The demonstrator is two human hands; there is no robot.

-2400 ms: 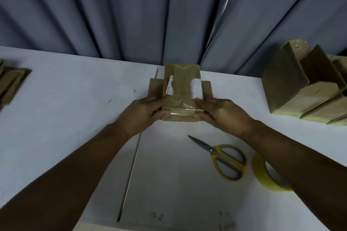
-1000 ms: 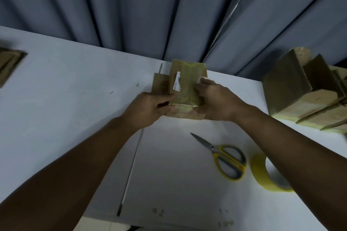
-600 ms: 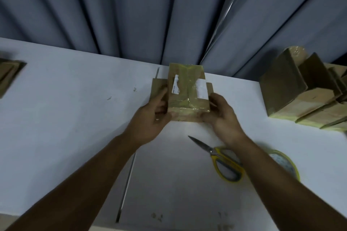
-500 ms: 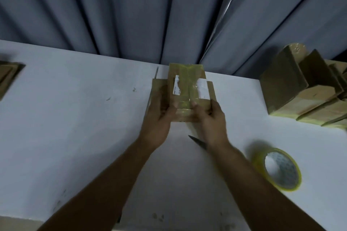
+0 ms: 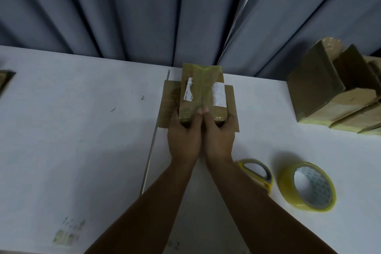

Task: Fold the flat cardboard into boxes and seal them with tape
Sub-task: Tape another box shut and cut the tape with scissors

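At the white table [image 5: 82, 130] before grey curtains [image 5: 123, 6], each grip, left hand [image 5: 183, 140] and right hand [image 5: 219, 140], clamps the taped box [image 5: 203, 93].

Left grip [image 5: 183, 138] and right grip [image 5: 219, 138] side by side — thumbs together, both clasping the box [image 5: 203, 88].

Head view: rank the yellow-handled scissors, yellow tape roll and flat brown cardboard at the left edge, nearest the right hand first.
From the right hand:
1. Yellow-handled scissors, by its forearm.
2. Yellow tape roll, farther right.
3. Flat brown cardboard, far left edge.
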